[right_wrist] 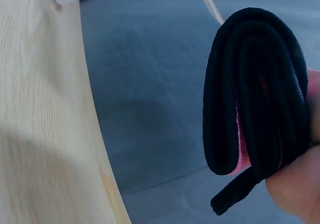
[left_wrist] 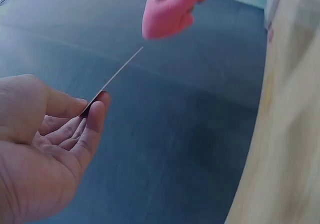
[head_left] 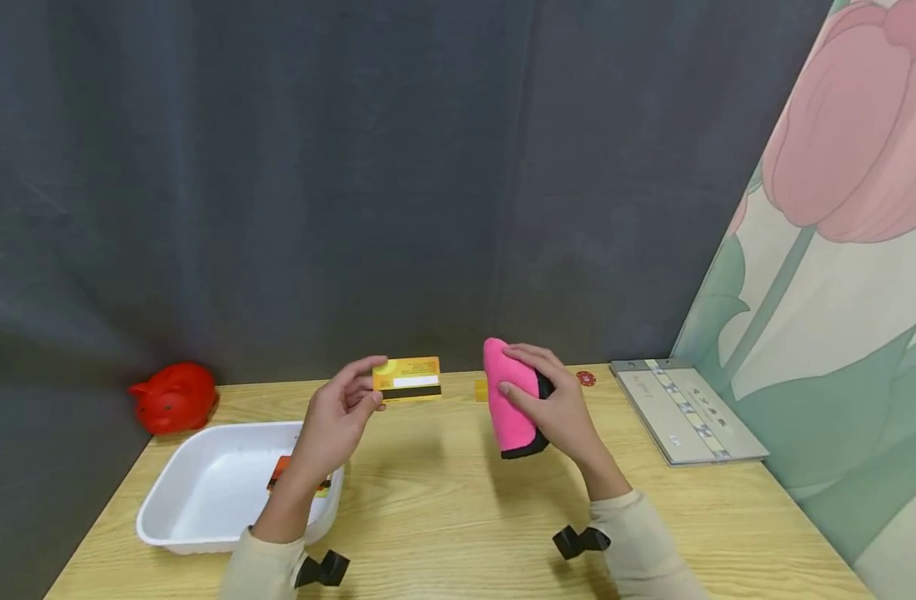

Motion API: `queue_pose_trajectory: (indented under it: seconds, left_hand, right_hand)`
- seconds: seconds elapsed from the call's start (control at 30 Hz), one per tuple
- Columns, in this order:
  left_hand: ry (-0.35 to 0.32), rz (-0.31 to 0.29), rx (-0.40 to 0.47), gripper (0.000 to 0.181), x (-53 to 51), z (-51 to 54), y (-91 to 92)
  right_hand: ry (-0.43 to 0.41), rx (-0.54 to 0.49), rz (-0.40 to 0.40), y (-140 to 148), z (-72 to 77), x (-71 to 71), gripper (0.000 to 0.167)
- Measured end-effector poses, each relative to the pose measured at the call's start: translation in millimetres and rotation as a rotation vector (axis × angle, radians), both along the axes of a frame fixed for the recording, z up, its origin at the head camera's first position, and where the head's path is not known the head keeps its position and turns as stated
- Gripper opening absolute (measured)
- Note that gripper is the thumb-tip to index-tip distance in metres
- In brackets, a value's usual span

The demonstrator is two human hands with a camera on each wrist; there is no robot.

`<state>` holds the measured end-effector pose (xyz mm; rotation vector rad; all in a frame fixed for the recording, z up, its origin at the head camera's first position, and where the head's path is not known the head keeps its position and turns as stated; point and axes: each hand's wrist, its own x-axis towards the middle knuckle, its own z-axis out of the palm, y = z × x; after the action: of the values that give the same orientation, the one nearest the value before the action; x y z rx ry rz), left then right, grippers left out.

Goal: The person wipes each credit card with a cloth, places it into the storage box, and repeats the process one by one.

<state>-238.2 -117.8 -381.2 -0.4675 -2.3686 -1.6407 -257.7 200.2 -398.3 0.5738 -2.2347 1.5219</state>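
Note:
My left hand [head_left: 337, 417] pinches a yellow card [head_left: 407, 379] by its left edge, thumb against fingers. A white strip and a dark stripe face me in the head view; the left wrist view shows the card [left_wrist: 117, 74] edge-on. To its right my right hand [head_left: 563, 408] grips a folded pink cloth [head_left: 506, 400] with black edging. In the right wrist view the cloth's black-edged folds [right_wrist: 255, 93] show in layers. Card and cloth are held above the table, with a gap between them. My right palm is hidden.
A white plastic basin [head_left: 202, 492] at the left holds a red and yellow card [head_left: 279, 471], partly behind my left forearm. Behind it sits a red piggy bank [head_left: 174, 398]. A grey booklet [head_left: 686, 412] lies at the right, and a red chip [head_left: 586, 378] near the table's back edge.

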Motion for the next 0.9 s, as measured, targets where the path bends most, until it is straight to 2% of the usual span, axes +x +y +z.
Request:
queue_pose_trajectory:
  seconds: [0.17,0.3,0.53,0.67,0.9]
  left_hand:
    - [-0.033,0.052,-0.059,0.043,9.1,-3.8,-36.1]
    - [-0.073,0.096,-0.092,0.041,18.9,-12.8,-66.2]
    - [-0.069,0.178,-0.161,0.039,34.8,-31.3,-108.7]
    - [-0.094,0.203,-0.177,0.039,37.7,-38.5,-124.4]
    - [-0.194,0.205,-0.169,0.04,34.9,-48.2,-143.2]
  right_hand:
    - [-0.011,0.039,-0.022,10,-3.6,2.6,0.048]
    - [-0.011,0.087,-0.035,15,-9.1,3.7,0.047]
    - [-0.012,0.093,-0.042,19,-13.4,5.8,0.047]
    - [-0.013,0.089,-0.04,19,-13.2,6.7,0.048]
    - [-0.002,0.106,-0.055,20,-16.8,4.8,0.048]
